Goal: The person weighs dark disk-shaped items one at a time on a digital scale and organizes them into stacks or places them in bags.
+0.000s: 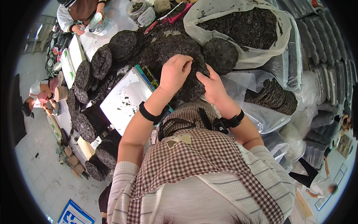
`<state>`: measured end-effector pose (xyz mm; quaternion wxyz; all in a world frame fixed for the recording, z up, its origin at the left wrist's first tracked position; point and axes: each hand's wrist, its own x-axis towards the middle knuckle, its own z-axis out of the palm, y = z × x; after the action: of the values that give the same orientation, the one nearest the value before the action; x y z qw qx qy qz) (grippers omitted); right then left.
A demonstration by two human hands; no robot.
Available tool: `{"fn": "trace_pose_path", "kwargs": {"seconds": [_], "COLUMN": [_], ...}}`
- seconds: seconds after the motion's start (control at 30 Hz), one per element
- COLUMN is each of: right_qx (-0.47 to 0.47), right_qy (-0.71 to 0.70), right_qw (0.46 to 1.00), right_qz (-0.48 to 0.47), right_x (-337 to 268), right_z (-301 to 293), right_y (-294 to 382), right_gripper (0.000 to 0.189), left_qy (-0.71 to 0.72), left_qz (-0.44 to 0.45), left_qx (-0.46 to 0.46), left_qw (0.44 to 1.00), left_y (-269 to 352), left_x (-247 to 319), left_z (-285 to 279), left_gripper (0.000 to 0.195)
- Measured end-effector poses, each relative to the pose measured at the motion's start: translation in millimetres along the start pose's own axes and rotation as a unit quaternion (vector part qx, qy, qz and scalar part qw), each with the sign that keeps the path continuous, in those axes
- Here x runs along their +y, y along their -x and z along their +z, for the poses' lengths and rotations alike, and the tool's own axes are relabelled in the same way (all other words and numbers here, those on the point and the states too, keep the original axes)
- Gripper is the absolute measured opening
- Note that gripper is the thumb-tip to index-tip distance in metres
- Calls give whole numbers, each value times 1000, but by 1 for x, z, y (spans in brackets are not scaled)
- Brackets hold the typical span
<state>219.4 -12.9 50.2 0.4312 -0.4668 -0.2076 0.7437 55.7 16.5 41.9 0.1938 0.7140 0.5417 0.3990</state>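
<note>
My right hand (214,86) grips the edge of a dark round cake (193,86), apparently dried seaweed, tilted in front of my apron. Over its face is my left hand (176,74), thumb and fingertips pinched together; whether anything small is between them cannot be seen. Behind the cake lies a heap of loose dark seaweed (159,47). Another round cake (220,54) leans just beyond my right hand. To the left of my left hand, a white board or box lid (125,98) carries dark crumbs.
Stacked round cakes (102,61) curve along the left. An open plastic bag (193,19) of seaweed stands at the back right, and a clear bag (260,117) holds stacked cakes. At the back are a clear jar (139,14) and a pink brush (176,15). A co-worker's hands (96,21) hold a container.
</note>
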Motion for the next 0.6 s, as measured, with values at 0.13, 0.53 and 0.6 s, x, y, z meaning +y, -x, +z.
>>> {"fn": "trace_pose_path", "kwargs": {"seconds": [0.13,0.53,0.6], "right_qx": [-38,18,40], "right_qy": [37,115,196], "right_qw": [998,991,976], "right_qz": [-34,-65,-89], "right_x": [7,5,-5], "right_z": [-8,-65,-71], "right_y": [-11,-55,-43], "right_gripper": [49,42,40], "left_qy": [-60,97,-75], "left_qz": [63,-240,-178], "left_qx": [-14,65,94], "left_qw": [996,964,977], "left_y": [-11,-189,-228], "left_x": [-2,-200,-274], "left_z": [-1,-118,-135], "left_gripper": [12,18,23]}}
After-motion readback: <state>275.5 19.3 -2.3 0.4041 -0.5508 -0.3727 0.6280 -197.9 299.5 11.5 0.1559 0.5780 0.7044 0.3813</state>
